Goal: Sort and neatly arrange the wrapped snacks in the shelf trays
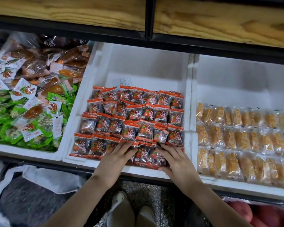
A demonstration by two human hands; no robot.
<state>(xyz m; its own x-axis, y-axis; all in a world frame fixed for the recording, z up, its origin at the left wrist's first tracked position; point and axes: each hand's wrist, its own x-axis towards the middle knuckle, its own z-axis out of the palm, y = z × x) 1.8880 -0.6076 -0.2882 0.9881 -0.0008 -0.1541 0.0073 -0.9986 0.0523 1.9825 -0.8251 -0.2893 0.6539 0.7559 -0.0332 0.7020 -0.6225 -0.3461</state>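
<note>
The left hand (pixel 120 154) and right hand (pixel 174 159) lie flat, grip apart, fingers straight. They press the front row of red-orange wrapped snack packets (pixel 134 112). The packets lie in overlapping rows in the near half of the middle white foam tray (pixel 146 66).

Red-and-black wrapped snacks (pixel 134 113) lie flat in overlapping rows, filling the middle white tray's (pixel 147 63) front.
</note>
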